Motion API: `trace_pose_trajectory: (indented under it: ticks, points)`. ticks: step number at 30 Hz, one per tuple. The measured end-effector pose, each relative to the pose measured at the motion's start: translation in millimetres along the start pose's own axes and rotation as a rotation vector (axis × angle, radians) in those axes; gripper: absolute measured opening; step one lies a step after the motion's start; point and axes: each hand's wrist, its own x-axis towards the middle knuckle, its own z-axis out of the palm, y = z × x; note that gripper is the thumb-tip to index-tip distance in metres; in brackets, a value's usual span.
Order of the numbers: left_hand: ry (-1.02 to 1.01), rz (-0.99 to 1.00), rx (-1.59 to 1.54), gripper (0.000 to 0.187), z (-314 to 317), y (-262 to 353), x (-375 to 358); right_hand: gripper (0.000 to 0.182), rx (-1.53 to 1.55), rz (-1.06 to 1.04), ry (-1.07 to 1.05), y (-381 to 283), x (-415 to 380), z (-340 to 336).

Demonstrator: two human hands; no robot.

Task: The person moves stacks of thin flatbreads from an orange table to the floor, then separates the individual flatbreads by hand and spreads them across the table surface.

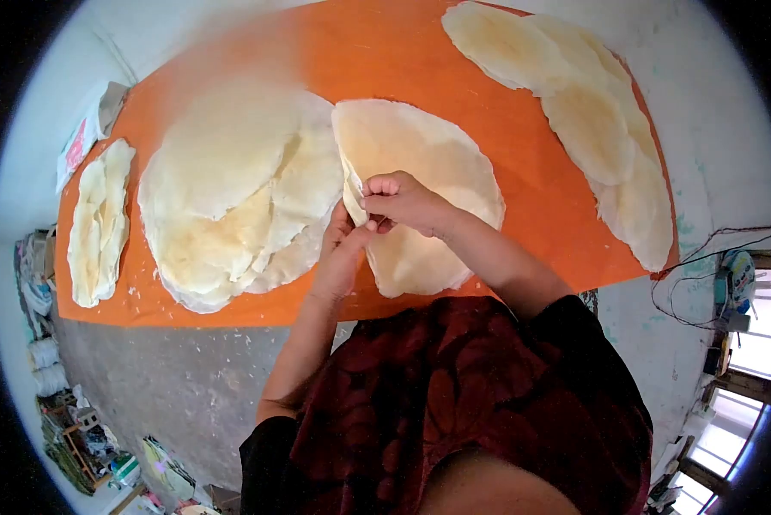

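Observation:
A thin, pale round flatbread lies on the orange cloth in front of me, its left edge raised and folded over. My right hand pinches that folded edge from above, with the fingers curled. Just below it, my left hand grips the lower end of the same fold, its thumb against the edge and some fingers hidden behind it. Both hands are close together. Left of them, a broad overlapping pile of similar flatbreads spreads out, close to the edge being held.
An orange cloth covers the table. More flatbreads overlap along its right side. At the far left lies a narrow folded stack, near a white bag. Cables hang at right. Clutter stands on the floor, lower left.

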Motion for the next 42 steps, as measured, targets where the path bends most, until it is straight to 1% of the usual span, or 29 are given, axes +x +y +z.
trace_pose_trajectory:
  ticks: [1, 5, 8, 10, 13, 14, 17, 19, 20, 21, 23, 25, 26, 28, 29, 31, 32, 35, 37, 38, 39, 40, 41, 42]
  points:
    - [0.002, 0.005, 0.028, 0.047, -4.4, 2.4, -2.7, 0.01, 0.004, 0.012, 0.032, -1.9, 2.8, 8.7]
    - [0.021, 0.04, 0.143, 0.039, -23.4, 21.3, -11.7, 0.011, -0.364, -0.211, 0.073, 6.9, 17.8, 30.5]
    - [-0.039, 0.007, 0.275, 0.032, -47.5, 22.9, -12.7, 0.013, -0.548, -0.293, 0.111, 17.6, 29.0, 41.3]
    - [-0.025, -0.096, 0.203, 0.028, -61.2, 19.1, -9.8, 0.013, -0.638, -0.32, 0.17, 23.6, 35.6, 46.4]
    - [-0.001, -0.253, 0.125, 0.021, -72.5, 22.6, -13.1, 0.014, -0.235, -0.142, 0.181, 34.5, 36.5, 50.7]
    - [0.007, -0.308, 0.104, 0.018, -74.8, 23.8, -14.1, 0.015, -0.262, -0.133, 0.174, 39.4, 37.0, 50.5]
    - [0.027, -0.25, 0.2, 0.01, -91.7, 3.0, -9.5, 0.016, -0.326, -0.125, 0.177, 55.0, 38.9, 50.4]
    - [0.053, -0.045, 0.676, 0.011, -111.6, -18.8, -2.7, 0.016, -0.354, -0.15, 0.205, 60.5, 39.9, 50.4]
    - [0.068, 0.066, 0.911, 0.013, -113.2, -17.8, -1.3, 0.015, -0.301, -0.128, 0.258, 59.1, 37.8, 48.7]
    - [0.139, 0.012, 0.797, 0.012, -114.8, -16.2, -2.0, 0.015, -0.247, -0.107, 0.31, 56.5, 33.3, 44.1]
    - [0.279, -0.097, 0.568, 0.016, -115.7, -9.5, -7.8, 0.014, -0.155, -0.066, 0.399, 58.0, 23.9, 29.2]
    - [0.289, -0.212, 0.407, 0.013, -149.4, -30.7, -4.5, 0.014, -0.082, -0.028, 0.479, 67.2, 17.2, 10.7]
    - [0.293, -0.269, 0.324, 0.012, -159.9, -38.1, -1.1, 0.014, -0.086, -0.001, 0.468, 67.9, 15.0, 10.5]
    - [0.267, -0.219, 0.24, 0.011, -126.4, -11.4, -6.1, 0.014, -0.098, 0.058, 0.44, 72.3, 7.3, 15.7]
    - [0.257, -0.194, 0.197, 0.012, -111.8, -3.0, -8.1, 0.015, -0.103, 0.042, 0.403, 71.4, 5.3, 23.2]
    - [0.226, -0.125, 0.239, 0.009, -100.0, -3.7, 6.4, 0.015, -0.111, 0.011, 0.327, 65.2, 4.8, 41.2]
    - [0.21, -0.089, 0.26, 0.009, -96.4, -2.0, 16.8, 0.016, -0.147, -0.024, 0.255, 64.4, 4.9, 42.2]
    - [0.258, -0.209, 0.516, 0.014, -105.4, -5.4, 51.8, 0.018, -0.271, 0.021, 0.286, 62.9, 7.1, 41.4]
    - [0.054, -0.083, 0.881, 0.015, -90.1, -14.8, 55.6, 0.018, -0.409, -0.163, 0.517, 74.8, 11.4, 38.6]
    - [-0.029, -0.017, 1.065, 0.016, -80.1, -17.0, 55.0, 0.021, -0.337, -0.221, 0.538, 70.1, 12.6, 44.0]
    - [-0.066, 0.088, 0.887, 0.018, -80.5, -34.3, 60.7, 0.024, -0.266, -0.281, 0.555, 65.2, 13.1, 50.1]
    - [-0.064, 0.116, 0.87, 0.02, -81.1, -29.4, 63.9, 0.031, -0.054, -0.288, 0.484, 47.5, -0.2, 51.8]
    - [-0.062, 0.145, 0.852, 0.021, -81.1, -24.3, 64.7, 0.026, 0.175, -0.237, 0.475, 37.8, -3.7, 43.1]
    - [-0.083, 0.08, 0.962, 0.023, -61.9, 0.3, 63.0, 0.026, 0.217, -0.104, 0.625, 44.8, -1.8, 22.1]
